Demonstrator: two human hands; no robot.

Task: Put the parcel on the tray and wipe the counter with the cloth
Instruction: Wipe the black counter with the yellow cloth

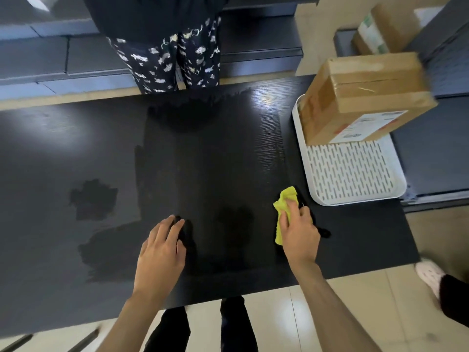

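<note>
— Yellow cloth (284,207), bunched, pinned to the black counter (50,153) under the right hand (299,232); fingers curled down over it, gripping the wad. Near the front right corner, just short of the white slotted tray (352,174).

— And the parcel?

— Brown cardboard parcel (365,97) already on the tray, at its far end, label side toward the camera. Tilted, overhanging the tray's far and right rims. Looks settled enough to count that step as done.

— So wiping, then.

— Wiping in hand, judging by the damp sheen: a broad darker band down the middle of the counter, streaked at the far edge, plus a few wet patches (94,199) left of centre.

— Left hand?

— Left hand (160,250) flat on the counter, palm down, fingers loosely spread, holding nothing. Seems to brace.

— Next move?

— Probably a sweep leftward across the near strip, then out to the dull dry stretch at far left. Calls for even downward pressure, the cloth kept flat rather than balled, and the left hand lifted clear of the path.

— Anything in the way?

— Someone in patterned trousers (177,64) standing at the far edge, not touching the counter as far as can be told. More cardboard boxes (380,29) beyond the tray, off the counter.
</note>
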